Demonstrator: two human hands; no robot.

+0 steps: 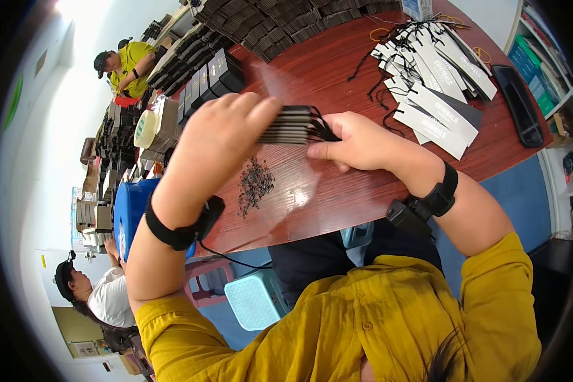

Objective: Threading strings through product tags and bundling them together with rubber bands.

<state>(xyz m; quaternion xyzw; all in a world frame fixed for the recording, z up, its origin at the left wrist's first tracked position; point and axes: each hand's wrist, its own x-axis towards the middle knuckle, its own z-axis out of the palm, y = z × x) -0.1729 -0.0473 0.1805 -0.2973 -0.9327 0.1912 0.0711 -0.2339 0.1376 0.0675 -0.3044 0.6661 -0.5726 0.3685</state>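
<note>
My left hand [226, 127] is closed around one end of a stack of dark hang tags [290, 124], held above the red-brown table [337, 197]. Black strings [323, 127] hang in a bunch from the stack's right end. These strings are gripped between the thumb and fingers of my right hand [356, 143]. Just below the stack, a loose pile of small black pieces [256, 184] lies on the table; they look like little string fasteners. To the right, white and dark hang tags [436, 121] with black strings lie spread in an overlapping heap.
Dark bundles [286, 25] are stacked along the far edge, with black boxes [200, 83] at left. A long black case [519, 105] rests at the right edge. One person [134, 67] works at far left, another [108, 302] sits lower left. A blue stool [254, 302] stands below.
</note>
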